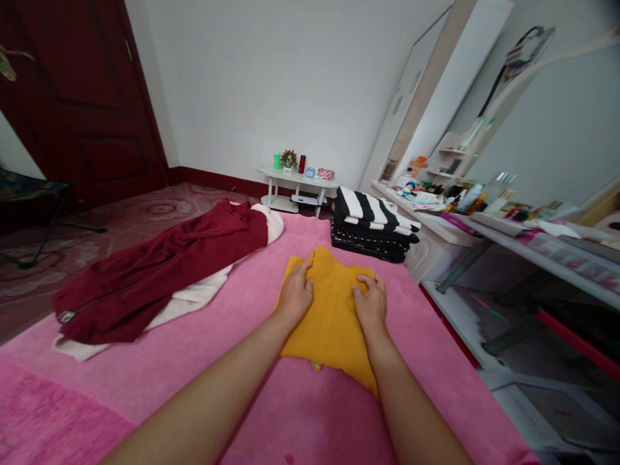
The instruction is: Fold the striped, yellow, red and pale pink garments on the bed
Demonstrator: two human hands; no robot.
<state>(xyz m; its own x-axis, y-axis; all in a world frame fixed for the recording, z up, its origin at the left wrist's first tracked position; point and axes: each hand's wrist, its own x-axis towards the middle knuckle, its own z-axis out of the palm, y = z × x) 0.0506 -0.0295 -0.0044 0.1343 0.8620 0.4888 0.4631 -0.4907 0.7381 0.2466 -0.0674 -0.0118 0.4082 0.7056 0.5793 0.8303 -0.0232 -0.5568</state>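
The left hand (295,294) lies open, palm down; the right hand (371,302) has curled fingers, pinching or not I cannot tell; both press the yellow garment (332,323), part-folded on the pink bedspread (227,303). It looks like a fold being flattened; another fold would call for lifting one edge squarely, short of the striped stack (372,226).

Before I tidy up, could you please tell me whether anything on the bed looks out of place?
The dark red garment lies rumpled over a cream garment at the left of the pink blanket, unlike the neat striped stack at the far edge. The left hand and right hand touch the yellow garment. Nothing looks spilled or damaged.
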